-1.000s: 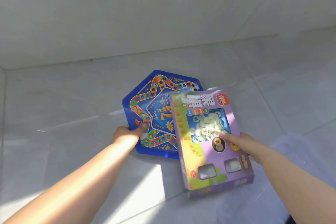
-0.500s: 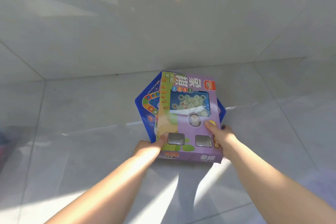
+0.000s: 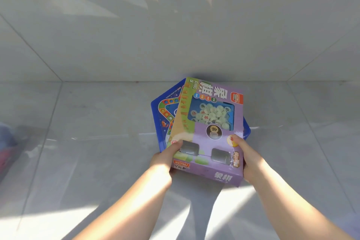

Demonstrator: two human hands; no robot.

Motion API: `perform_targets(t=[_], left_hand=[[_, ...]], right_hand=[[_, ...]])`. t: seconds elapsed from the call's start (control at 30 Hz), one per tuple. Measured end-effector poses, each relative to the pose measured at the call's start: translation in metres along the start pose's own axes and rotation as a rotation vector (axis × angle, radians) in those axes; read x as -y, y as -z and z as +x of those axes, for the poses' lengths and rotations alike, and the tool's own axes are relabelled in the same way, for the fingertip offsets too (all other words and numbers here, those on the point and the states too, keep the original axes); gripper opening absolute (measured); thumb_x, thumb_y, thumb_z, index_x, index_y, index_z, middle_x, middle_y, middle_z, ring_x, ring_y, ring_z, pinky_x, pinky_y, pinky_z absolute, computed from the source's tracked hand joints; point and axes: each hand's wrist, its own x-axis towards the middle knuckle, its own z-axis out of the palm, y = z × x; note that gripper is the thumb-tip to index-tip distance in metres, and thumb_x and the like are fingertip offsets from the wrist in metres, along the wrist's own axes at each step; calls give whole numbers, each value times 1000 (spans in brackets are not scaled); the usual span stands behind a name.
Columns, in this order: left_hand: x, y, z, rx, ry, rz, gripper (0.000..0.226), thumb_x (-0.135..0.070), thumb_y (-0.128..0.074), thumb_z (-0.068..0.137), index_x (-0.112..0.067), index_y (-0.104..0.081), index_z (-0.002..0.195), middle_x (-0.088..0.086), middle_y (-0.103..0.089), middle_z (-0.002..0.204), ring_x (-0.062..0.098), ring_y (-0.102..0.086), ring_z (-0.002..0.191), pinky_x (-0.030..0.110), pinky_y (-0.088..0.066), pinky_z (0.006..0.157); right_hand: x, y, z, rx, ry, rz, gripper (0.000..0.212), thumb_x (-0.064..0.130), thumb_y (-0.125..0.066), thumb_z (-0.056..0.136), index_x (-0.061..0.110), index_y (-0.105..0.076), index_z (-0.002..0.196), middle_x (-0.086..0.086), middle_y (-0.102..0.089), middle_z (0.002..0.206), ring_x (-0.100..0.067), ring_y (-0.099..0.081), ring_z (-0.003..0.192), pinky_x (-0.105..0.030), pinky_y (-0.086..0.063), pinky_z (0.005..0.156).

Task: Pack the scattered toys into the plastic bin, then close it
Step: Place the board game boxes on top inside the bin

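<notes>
Beneath purple box (image 3: 202, 138), blue board (image 3: 163, 117) lies half hidden.

left hand (image 3: 165, 159) — grips box (image 3: 202, 138) corner, thumb on top | right hand (image 3: 248, 157) — grips opposite corner | forearms extended forward

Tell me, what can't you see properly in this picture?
All in the head view:
- The blue game board is mostly covered by the purple box.
- The left hand and right hand have their fingers hidden under the box; only the thumbs show.
- The coloured shape at the left edge is blurred and cut off, so it is unidentifiable.
</notes>
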Motion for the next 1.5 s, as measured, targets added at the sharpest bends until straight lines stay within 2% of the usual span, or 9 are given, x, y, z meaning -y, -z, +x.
perform_targets(t=[0.23,0.4,0.53,0.6,0.67,0.8,0.9,1.1,1.5], left_hand=[[-19,14,-14,57,-149,-78,25,-7,-67,78,-6,-55,101,6,-64,69,17,-62,49,22,-51,51],[-49,42,-57,175,-329,72,16,-4,-66,79,-16,-55,79,-7,-65,42,4,-59,34,10,-44,37],[-90,76,-103,317,-469,276,32,-19,-75,68,-16,-62,97,-6,-74,68,4,-67,55,13,-49,49],[-118,98,-123,324,-504,282,56,-30,-80,60,-12,-60,109,-1,-75,80,10,-69,63,18,-54,55],[-142,117,-145,301,-495,246,63,-46,-69,57,-10,-62,107,6,-73,85,16,-67,65,24,-54,61],[-167,151,-187,189,-607,85,14,-24,-61,80,-12,-65,85,2,-73,62,14,-67,50,23,-55,54],[-174,189,-215,73,-706,-28,9,-13,-58,83,-10,-65,80,1,-72,55,13,-66,44,23,-56,49],[-169,289,-248,-173,-790,-209,14,-12,-55,86,-6,-60,75,1,-67,44,11,-62,35,18,-48,34],[-129,442,-239,-409,-665,-399,18,-15,-45,94,-14,-55,79,-2,-65,41,10,-61,33,22,-49,31]], right_hand=[[14,-9,-18,212,131,89,71,38,-76,58,19,-55,123,-7,-72,101,-20,-72,75,-30,-60,59],[14,-28,-39,239,224,81,46,19,-53,87,17,-48,132,-4,-71,97,-14,-73,68,-29,-60,57],[29,-51,-81,259,244,31,47,27,-58,85,8,-49,127,-7,-72,83,-14,-71,54,-25,-57,47],[43,-66,-105,238,302,-19,55,32,-69,76,2,-51,119,-6,-73,66,-12,-67,44,-19,-51,39],[59,-90,-129,207,342,-92,19,17,-54,89,-1,-53,97,0,-64,40,-5,-58,32,-10,-42,32],[93,-156,-173,209,481,-311,39,10,-62,81,8,-32,56,3,-36,16,2,-37,16,-6,-29,26],[103,-202,-205,341,518,-302,46,32,-78,68,1,-53,91,7,-49,23,6,-44,21,-4,-32,27],[74,-303,-257,721,397,-355,57,14,-53,89,26,-28,139,6,-70,76,-5,-64,42,-17,-51,42],[-53,-445,-265,810,304,-841,38,22,-46,95,18,-40,131,-9,-61,113,-23,-63,86,-36,-51,79]])
